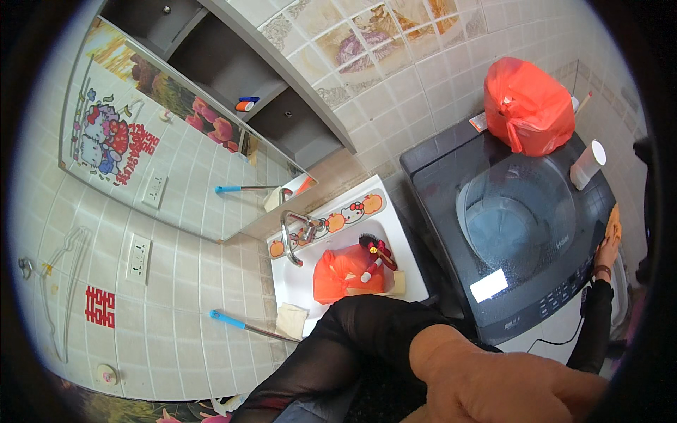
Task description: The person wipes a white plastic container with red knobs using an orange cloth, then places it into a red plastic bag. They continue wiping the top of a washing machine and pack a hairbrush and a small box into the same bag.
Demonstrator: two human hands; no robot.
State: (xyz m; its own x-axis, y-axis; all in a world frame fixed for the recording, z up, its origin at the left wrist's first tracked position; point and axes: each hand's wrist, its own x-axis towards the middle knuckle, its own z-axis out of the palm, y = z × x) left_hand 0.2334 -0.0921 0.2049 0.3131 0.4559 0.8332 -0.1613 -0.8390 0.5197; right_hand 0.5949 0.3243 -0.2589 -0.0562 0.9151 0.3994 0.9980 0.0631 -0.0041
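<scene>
My right hand (606, 254) presses an orange cloth (613, 224) along the right edge of a dark top-loading Haier washing machine (439, 185). Its lid (521, 211) is down, with a wet-looking, streaked clear window. Close to the camera, my left hand (481, 375) looms large at the bottom, above the floor side of the machine; its fingers cannot be made out. Black sheer sleeves cover both arms.
On the machine's back stand a tied red plastic bag (529, 108) and a white paper roll (587, 165). A white sink (304, 264) holds another red bag (338, 272) and a hairbrush (370, 243). Its faucet (291, 238) arches below a mirrored cabinet (185, 137). A blue-handled rod (228, 319) juts out left.
</scene>
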